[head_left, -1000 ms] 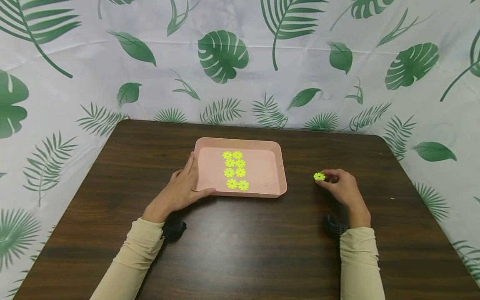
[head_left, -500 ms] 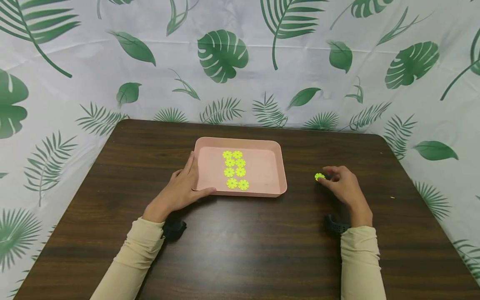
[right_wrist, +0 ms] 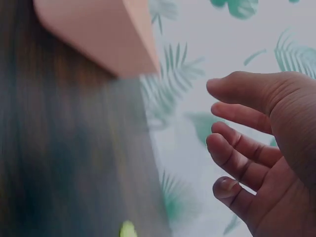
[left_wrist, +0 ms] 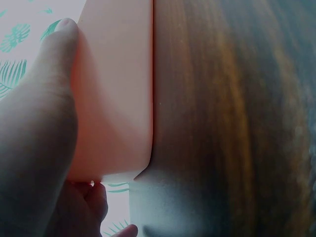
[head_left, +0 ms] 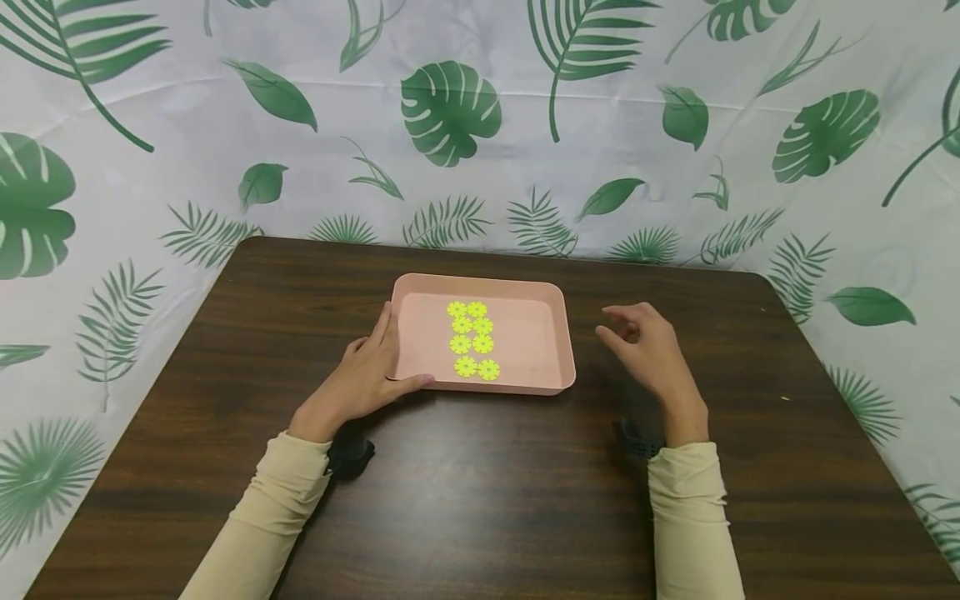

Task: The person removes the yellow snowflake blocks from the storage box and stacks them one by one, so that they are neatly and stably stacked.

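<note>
My left hand (head_left: 356, 379) lies along the near left corner of a pink rectangular tray (head_left: 536, 385), its thumb over the front rim and its straight fingers against the left side. The thumb also overlaps the tray wall (left_wrist: 116, 89) in the left wrist view. Several yellow-green notched plastic discs (head_left: 466, 367) lie in two columns on the tray's floor. To the right of the tray is my right hand (head_left: 651, 348), thumb and fingers apart with nothing between them. Another disc (right_wrist: 128, 230) shows low in the right wrist view; in the head view it is hidden.
A dark wood-grain table (head_left: 480, 500) carries the tray toward its far side. Behind it hangs a white cloth (head_left: 555, 158) with green leaf prints. Black devices sit at the left wrist (head_left: 350, 455) and the right wrist (head_left: 636, 440).
My right hand has let go of the yellow-green disc and moved left and slightly away, toward the tray. My left hand and the tray have stayed put.
</note>
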Demonstrator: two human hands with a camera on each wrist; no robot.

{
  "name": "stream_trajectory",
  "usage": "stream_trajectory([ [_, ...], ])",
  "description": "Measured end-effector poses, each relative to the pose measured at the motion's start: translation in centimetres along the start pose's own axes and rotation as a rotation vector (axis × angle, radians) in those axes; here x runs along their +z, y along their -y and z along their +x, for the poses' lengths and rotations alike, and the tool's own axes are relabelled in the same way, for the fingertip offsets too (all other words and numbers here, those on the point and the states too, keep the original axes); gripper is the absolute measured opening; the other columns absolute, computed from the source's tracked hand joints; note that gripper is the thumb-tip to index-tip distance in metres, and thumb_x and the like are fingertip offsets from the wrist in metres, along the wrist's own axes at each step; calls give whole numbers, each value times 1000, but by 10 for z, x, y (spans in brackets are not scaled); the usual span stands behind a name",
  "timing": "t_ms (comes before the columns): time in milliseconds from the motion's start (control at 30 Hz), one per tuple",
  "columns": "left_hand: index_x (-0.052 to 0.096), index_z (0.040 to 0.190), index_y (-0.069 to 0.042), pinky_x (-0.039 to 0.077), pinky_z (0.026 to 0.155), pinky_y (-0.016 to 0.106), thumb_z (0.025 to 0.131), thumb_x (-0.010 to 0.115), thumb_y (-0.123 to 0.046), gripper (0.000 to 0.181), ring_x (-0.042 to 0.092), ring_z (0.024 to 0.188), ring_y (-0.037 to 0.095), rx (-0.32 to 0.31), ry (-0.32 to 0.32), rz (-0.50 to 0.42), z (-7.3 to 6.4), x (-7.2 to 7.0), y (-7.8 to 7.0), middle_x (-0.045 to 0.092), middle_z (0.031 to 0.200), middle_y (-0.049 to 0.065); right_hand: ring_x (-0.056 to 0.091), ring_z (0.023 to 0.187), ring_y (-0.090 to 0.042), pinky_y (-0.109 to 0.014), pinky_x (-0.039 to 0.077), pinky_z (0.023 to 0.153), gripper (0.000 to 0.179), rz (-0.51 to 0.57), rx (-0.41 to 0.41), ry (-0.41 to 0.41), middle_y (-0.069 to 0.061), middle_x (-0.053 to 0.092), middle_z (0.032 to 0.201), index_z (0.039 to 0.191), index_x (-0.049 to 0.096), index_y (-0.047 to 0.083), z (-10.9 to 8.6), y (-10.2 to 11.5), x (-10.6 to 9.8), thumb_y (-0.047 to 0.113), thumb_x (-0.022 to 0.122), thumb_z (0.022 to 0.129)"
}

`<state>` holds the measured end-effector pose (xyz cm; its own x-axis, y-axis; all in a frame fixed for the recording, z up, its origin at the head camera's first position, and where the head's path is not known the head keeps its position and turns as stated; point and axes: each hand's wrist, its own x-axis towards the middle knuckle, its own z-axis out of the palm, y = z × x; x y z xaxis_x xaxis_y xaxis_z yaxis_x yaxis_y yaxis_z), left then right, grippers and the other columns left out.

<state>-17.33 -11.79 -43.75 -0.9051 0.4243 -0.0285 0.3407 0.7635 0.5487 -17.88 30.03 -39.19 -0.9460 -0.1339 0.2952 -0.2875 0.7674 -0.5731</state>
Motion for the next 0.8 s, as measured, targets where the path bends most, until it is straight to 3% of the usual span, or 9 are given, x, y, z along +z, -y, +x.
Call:
stream_trajectory([
  [333, -2, 163, 2, 21, 115, 69, 93, 59, -71, 118, 17, 157, 35, -2, -5, 14, 1, 0, 2, -15, 171, 18, 59, 83, -30, -43, 50, 73, 34, 34, -63, 100, -22, 63, 108, 124, 70, -6, 23, 45, 36, 9, 75, 95],
  [600, -3, 164, 1, 21, 115, 69, 93, 60, -70, 118, 16, 157, 34, -4, -3, 0, 1, -1, 0, -13, 171, 18, 60, 81, -26, -37, 49, 68, 35, 85, -104, 193, -21, 66, 118, 124, 71, -4, 34, 70, 62, 9, 79, 92],
  [800, 1, 164, 2, 22, 115, 69, 93, 59, -71, 117, 18, 156, 35, -3, -1, 6, 1, -2, -1, -11, 171, 21, 59, 81, -24, -35, 49, 70, 35, 80, -127, 263, -17, 69, 110, 123, 72, -4, 41, 85, 84, 9, 79, 92],
])
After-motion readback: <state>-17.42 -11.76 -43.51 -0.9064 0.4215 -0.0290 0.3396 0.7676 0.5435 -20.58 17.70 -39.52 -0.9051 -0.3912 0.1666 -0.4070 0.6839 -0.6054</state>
